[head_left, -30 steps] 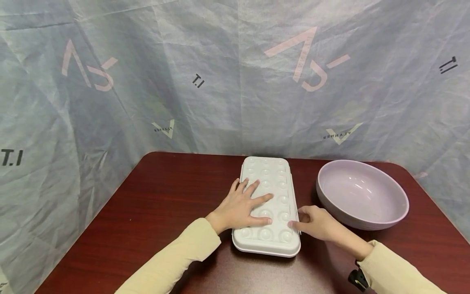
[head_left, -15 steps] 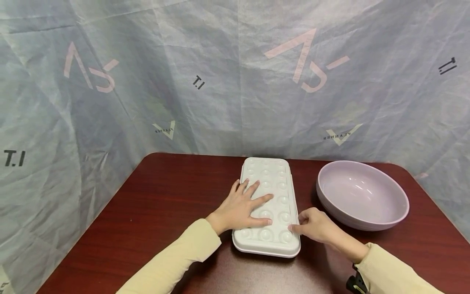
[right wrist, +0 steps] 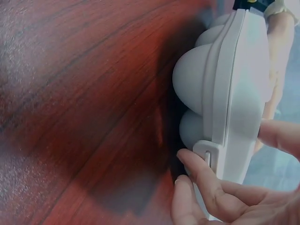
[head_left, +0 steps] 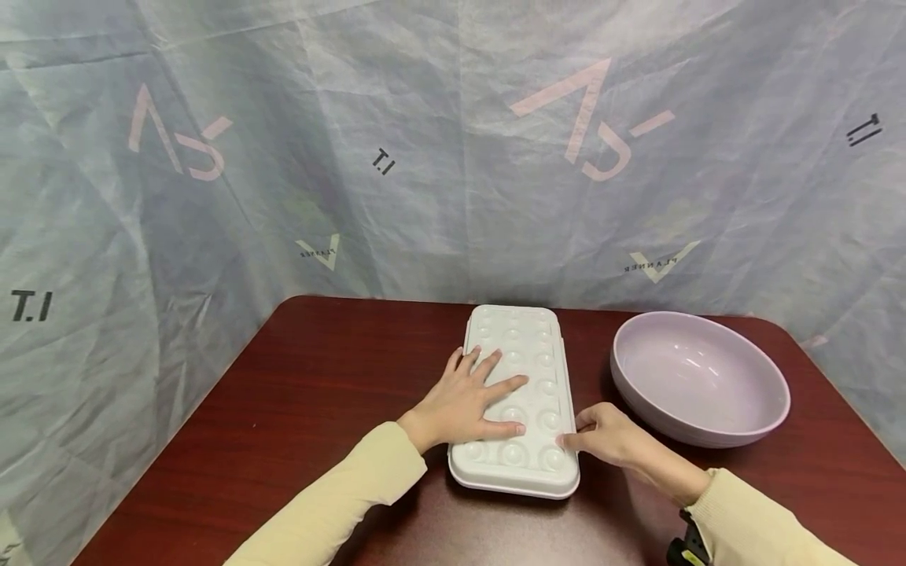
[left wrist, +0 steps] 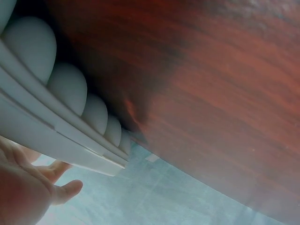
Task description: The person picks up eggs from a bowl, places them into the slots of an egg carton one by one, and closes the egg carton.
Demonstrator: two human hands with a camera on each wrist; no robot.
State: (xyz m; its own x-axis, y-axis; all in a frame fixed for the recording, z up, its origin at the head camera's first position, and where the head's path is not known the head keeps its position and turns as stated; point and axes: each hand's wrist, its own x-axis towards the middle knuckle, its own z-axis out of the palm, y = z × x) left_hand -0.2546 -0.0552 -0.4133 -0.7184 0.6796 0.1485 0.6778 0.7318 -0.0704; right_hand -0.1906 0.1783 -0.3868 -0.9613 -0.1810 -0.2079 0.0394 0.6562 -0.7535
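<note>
A long white lidded ice-ball tray [head_left: 522, 334] lies on the table, its lid dotted with round dimples. My left hand [head_left: 463, 401] rests flat across the lid with its fingers spread. At the tray's near right edge is my right hand [head_left: 612, 434], thumb on top of the lid. The right wrist view shows that hand's fingertips [right wrist: 187, 157] curled at a small side clip [right wrist: 206, 147] while the thumb presses the lid. Rounded cups [left wrist: 68, 89] bulge from the tray's underside in the left wrist view.
A wide lilac bowl [head_left: 701, 369] stands right of the tray, just beyond my right hand. The dark red wooden table [head_left: 340, 362] ends at a hanging grey sheet [head_left: 425, 220] behind. A black band [head_left: 688, 542] sits at my right wrist.
My right hand has slid slightly along the tray's right edge toward the near end. My left hand and the tray keep their places.
</note>
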